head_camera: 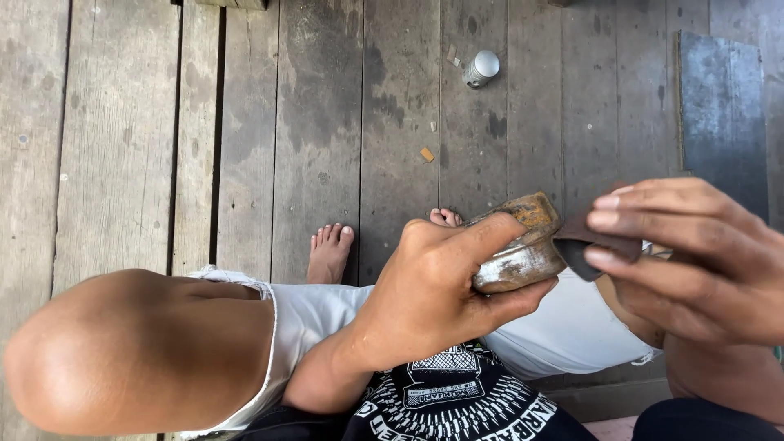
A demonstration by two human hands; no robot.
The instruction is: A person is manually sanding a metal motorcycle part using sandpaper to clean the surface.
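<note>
The left hand (433,286) wraps its grip around a rusty metal ring (518,245); just beside it, the right hand (694,261) pinches a dark abrasive scrap (592,245) against the ring's edge.

A single head-worn view looks almost straight down — close over the hands (572,269) and lap, with the plank floor (327,122) and bare feet (331,249) farther below — and no second view shares it.
</note>
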